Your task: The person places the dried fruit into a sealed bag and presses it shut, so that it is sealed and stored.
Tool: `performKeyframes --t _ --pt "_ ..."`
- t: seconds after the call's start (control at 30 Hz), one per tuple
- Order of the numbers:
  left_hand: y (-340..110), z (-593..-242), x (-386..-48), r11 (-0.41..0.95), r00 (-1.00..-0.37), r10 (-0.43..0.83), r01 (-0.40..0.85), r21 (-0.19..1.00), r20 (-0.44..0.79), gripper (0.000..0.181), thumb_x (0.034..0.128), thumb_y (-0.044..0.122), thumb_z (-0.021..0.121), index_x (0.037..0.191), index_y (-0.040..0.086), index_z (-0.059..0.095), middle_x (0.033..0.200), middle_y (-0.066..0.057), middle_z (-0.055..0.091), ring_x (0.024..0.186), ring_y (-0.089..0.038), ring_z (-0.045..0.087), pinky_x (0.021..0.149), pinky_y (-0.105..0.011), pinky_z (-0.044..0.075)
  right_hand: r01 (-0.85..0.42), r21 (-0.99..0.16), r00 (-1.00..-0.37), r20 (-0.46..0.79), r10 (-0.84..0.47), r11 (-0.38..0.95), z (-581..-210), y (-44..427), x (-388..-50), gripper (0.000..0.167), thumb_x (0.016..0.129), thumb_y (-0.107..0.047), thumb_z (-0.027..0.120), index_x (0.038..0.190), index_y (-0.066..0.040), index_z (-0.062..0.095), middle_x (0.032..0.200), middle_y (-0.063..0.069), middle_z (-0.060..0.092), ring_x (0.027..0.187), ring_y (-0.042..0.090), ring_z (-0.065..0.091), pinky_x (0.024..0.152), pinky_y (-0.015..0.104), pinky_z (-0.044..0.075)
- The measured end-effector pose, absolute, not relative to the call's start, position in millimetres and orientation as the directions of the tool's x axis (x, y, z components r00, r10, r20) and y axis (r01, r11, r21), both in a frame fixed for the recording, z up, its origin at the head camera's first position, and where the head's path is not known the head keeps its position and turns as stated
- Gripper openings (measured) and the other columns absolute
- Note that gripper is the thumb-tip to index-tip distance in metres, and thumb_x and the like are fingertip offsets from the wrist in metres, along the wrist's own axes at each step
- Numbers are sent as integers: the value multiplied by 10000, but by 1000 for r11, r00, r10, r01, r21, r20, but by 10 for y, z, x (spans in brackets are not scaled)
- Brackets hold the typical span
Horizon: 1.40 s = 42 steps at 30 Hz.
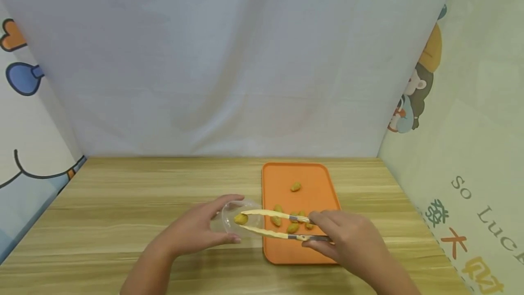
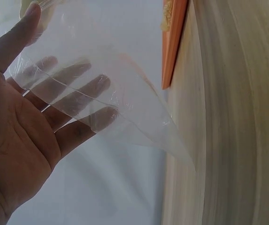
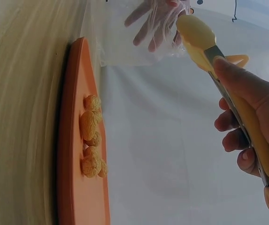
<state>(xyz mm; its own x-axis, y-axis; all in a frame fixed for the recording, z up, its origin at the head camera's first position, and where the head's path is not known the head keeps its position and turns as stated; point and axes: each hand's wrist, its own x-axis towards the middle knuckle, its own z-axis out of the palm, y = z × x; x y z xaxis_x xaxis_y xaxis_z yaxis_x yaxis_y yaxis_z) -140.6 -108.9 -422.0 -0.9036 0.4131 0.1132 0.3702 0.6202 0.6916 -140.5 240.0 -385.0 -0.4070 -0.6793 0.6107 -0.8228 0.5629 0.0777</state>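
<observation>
A clear plastic bag [image 1: 250, 208] [image 2: 125, 101] is held up by the left hand [image 1: 194, 231] [image 2: 26, 126], its thumb at the mouth and its other fingers spread along the film. The right hand [image 1: 352, 240] [image 3: 261, 112] grips yellow-tipped metal tongs [image 1: 266, 213] [image 3: 197, 35]. In the head view the tong tips are apart over the bag's mouth, with one yellow-brown lump [image 1: 240, 218] at them; whether they touch it I cannot tell. More lumps [image 1: 292, 228] [image 3: 91, 124] lie on the orange tray [image 1: 282, 251] [image 3: 68, 187], partly behind the tongs.
Under the tray is a wood-grain table [image 1: 123, 208]. A pale cloth [image 1: 204, 58] hangs behind it, and printed panels stand at the left and right sides. One separate lump [image 1: 295, 187] lies toward the tray's far end.
</observation>
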Motion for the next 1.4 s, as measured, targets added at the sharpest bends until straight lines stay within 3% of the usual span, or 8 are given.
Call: performKeyframes --t 0.37,0.6,0.77,0.97,1.13,1.23,1.4 --pt "-1073 -4198 -1415 622 -903 415 370 690 111 763 740 707 691 1406 546 356 1346 108 582 1217 -197 572 968 -507 471 -818 97 -402 609 -684 568 -3845 2392 -1410 413 797 -498 751 985 -140 671 775 -87 659 563 11 553 499 147 457" --pt "-1073 -4207 -1427 624 -900 418 380 683 119 766 732 707 699 1402 537 369 1320 140 606 1230 -162 565 979 -494 469 -796 114 -390 653 -649 594 -3773 2469 -1424 496 836 -562 699 1040 -110 694 831 -48 718 606 82 649 517 213 518" --pt "-1080 -4210 -1433 631 -898 423 385 674 117 768 744 707 686 1415 514 367 1315 158 603 1245 -179 558 989 -502 463 -767 97 -420 671 -611 634 -3740 2563 -1443 610 910 -631 534 1106 -73 686 879 -6 722 631 106 663 500 228 519" --pt "-1091 -4212 -1437 628 -899 423 380 679 111 757 754 703 680 1416 507 369 1316 157 605 1264 -191 546 1001 -516 455 -753 3 -493 659 -567 658 -3710 2643 -1468 642 889 -653 535 1141 -68 616 864 -87 609 554 -21 472 446 117 383" --pt "-1101 -4232 -1439 631 -897 424 392 669 126 753 764 697 676 1421 484 377 1320 147 609 1266 -208 547 999 -532 454 -719 -20 -549 630 -550 694 -3699 2668 -1481 713 854 -726 504 1166 -88 571 836 -111 551 567 -50 418 430 82 301" --pt "-1110 -4246 -1441 631 -897 421 395 667 133 749 764 693 679 1419 483 382 1315 147 613 1262 -208 551 992 -534 458 -706 -39 -571 622 -536 707 -3705 2679 -1491 747 820 -736 550 1201 -94 562 816 -112 521 527 -60 324 413 76 243" --pt "-1122 -4257 -1442 623 -897 420 397 674 139 744 759 684 691 1410 497 384 1306 170 610 1263 -182 547 1001 -516 456 -688 -89 -616 597 -514 720 -3715 2698 -1500 744 719 -633 770 1205 -120 538 860 -107 495 507 -68 249 416 81 236"
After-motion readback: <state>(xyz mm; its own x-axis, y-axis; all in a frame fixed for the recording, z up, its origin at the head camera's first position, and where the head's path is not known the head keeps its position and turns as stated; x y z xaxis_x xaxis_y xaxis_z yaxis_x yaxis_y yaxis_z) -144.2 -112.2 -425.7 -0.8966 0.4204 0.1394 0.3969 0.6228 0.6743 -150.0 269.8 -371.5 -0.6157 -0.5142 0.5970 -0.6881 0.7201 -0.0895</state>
